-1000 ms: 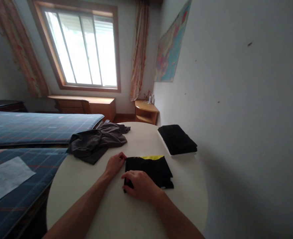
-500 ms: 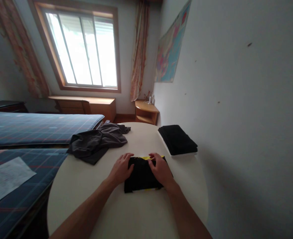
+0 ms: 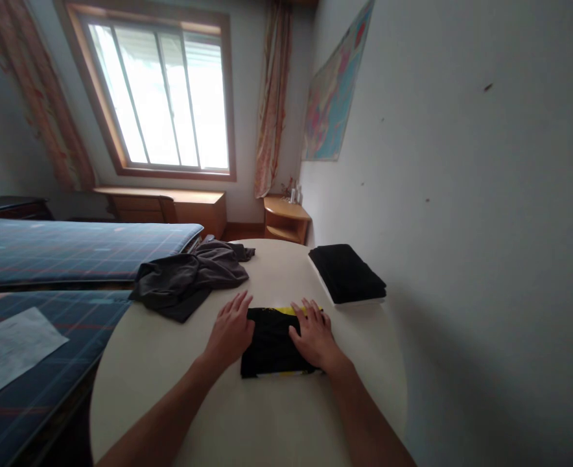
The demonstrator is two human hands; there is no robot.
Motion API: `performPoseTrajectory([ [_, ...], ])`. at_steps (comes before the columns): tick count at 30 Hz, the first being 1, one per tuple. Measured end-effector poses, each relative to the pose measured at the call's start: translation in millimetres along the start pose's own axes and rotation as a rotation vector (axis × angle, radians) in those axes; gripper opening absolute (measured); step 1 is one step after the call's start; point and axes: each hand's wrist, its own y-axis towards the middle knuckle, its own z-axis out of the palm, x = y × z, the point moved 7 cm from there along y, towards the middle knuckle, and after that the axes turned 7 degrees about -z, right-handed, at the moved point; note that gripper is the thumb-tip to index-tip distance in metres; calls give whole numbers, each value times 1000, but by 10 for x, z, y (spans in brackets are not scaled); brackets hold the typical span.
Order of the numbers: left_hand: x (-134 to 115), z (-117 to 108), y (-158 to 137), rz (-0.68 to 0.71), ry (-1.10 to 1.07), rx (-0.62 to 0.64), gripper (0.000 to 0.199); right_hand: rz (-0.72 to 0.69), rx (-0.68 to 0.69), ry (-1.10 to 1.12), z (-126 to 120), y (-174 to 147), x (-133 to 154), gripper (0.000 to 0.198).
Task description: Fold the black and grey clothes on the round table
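A folded black garment (image 3: 271, 347) with a yellow patch along its far edge lies flat on the round white table (image 3: 247, 421) in front of me. My left hand (image 3: 231, 329) is at the garment's left edge, fingers extended and holding nothing. Resting on the right part of the cloth, my right hand (image 3: 313, 334) has its fingers spread. It covers some of the yellow patch and the right edge. Whether the left palm touches the garment or the table I cannot tell.
A crumpled dark grey garment (image 3: 194, 275) lies at the table's far left. Folded black cloth (image 3: 347, 272) sits on something white at the far right, near the wall (image 3: 485, 259). Left of the table are blue plaid mattresses (image 3: 82, 253), with a paper sheet (image 3: 17, 350) on one.
My left hand has slid left to the garment's edge and its fingers have straightened. My right hand's fingers have spread flat over the cloth. The garment's far edge looks straighter.
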Motion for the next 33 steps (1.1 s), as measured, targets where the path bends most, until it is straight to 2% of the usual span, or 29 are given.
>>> performPoseTrajectory([
  [2, -193, 45, -62, 174, -79, 58, 56, -9, 85, 13, 66, -24, 10, 63],
  [4, -319, 181, -164, 310, -91, 223, 62, 4, 167, 35, 118, -49, -1, 68],
  [7, -312, 329, -277, 328, -49, 412, 69, 27, 221, 47, 133, -71, -23, 72],
  [9, -290, 331, -316, 334, -48, 466, 76, 39, 208, 48, 111, -70, -30, 68],
  [12, -307, 272, -344, 377, -71, 509, 92, 38, 117, 24, 27, -55, -18, 58],
  [15, -342, 216, -335, 411, -114, 512, 91, 43, -18, -36, -122, -36, -13, 50],
  [18, -360, 175, -299, 461, -175, 475, 73, 114, -76, -142, -256, -8, -92, 48],
  [20, -338, 148, -255, 482, -203, 426, 60, 152, -35, -174, -281, 34, -174, 47],
  [22, -294, 116, -200, 486, -220, 362, 53, 145, 38, -105, -245, 94, -244, 43],
  [25, -230, 72, -130, 479, -242, 280, 52, 147, 101, 48, -164, 175, -346, 38],
  [28, -190, 39, -91, 463, -287, 226, 50, 182, 151, 122, -87, 218, -444, 41],
  [31, -162, 44, -80, 455, -348, 205, 50, 124, 241, 238, -21, 226, -436, 44],
  [33, -128, 67, -66, 436, -380, 181, 46, 65, 228, 317, -59, 220, -402, 41],
])
